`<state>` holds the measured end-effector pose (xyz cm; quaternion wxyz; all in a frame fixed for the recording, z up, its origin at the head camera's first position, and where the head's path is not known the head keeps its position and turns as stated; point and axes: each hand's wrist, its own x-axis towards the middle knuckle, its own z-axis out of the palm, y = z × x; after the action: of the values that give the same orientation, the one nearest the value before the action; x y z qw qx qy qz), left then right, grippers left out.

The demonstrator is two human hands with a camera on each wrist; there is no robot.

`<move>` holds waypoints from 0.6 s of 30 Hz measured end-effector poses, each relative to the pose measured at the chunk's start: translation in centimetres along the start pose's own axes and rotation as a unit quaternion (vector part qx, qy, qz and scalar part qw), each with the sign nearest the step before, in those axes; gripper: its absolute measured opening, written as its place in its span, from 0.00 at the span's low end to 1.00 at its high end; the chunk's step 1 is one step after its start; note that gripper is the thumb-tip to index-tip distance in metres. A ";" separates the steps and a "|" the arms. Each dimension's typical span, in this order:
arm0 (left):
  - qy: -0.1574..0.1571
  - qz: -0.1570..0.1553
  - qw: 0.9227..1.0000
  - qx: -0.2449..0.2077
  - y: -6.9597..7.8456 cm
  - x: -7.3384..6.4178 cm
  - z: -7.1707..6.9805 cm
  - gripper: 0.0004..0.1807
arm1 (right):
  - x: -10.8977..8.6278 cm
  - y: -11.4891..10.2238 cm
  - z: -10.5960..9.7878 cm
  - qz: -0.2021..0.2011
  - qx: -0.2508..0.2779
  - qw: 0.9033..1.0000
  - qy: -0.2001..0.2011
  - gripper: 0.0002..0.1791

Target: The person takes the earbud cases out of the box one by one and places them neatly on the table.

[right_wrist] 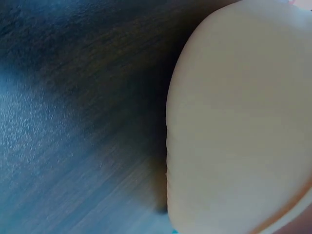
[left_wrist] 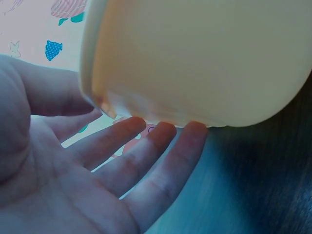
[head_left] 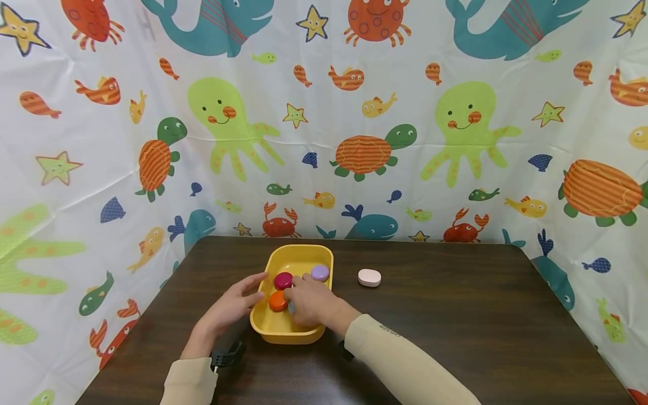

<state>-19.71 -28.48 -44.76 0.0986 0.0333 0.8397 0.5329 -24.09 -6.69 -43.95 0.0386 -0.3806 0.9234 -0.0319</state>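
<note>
A yellow plastic tub (head_left: 277, 336) stands on the dark table in the head view. Inside it lie a magenta round piece (head_left: 283, 280), an orange round piece (head_left: 278, 301) and a lilac round piece (head_left: 320, 273). My left hand (head_left: 232, 306) is at the tub's left side; its nearly straight fingertips (left_wrist: 195, 130) touch the outer wall in the left wrist view. My right hand (head_left: 311, 301) reaches down into the tub, fingers bent, pinching a small grey-blue piece (head_left: 291, 307) that is mostly hidden. In the right wrist view the tub wall (right_wrist: 239, 122) hides that hand.
A pale pink oval piece (head_left: 369, 278) lies on the wooden table (head_left: 455, 315) right of the tub. Behind the table and along its left hangs a white curtain (head_left: 324, 185) printed with sea animals.
</note>
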 end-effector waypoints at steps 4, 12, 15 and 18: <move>0.002 0.000 1.000 0.006 0.0 0.0 -0.1 0.32 | -0.1 0.2 -0.4 0.009 0.004 1.000 0.017 0.24; 0.001 0.003 1.000 0.005 0.0 -0.1 -0.3 0.33 | -0.5 0.5 -1.1 0.005 0.007 0.999 0.044 0.24; -0.001 0.004 1.000 0.002 0.0 -0.1 -0.2 0.33 | -0.6 0.6 -1.3 0.004 0.004 0.999 0.046 0.24; -0.002 0.005 1.000 0.001 0.0 -0.1 -0.2 0.33 | -1.0 0.7 -1.7 0.003 -0.002 0.999 0.046 0.25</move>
<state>-19.68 -28.68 -44.66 0.0973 0.0386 0.8400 0.5324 -24.04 -5.45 -42.29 -0.0043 -0.3757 0.9255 -0.0472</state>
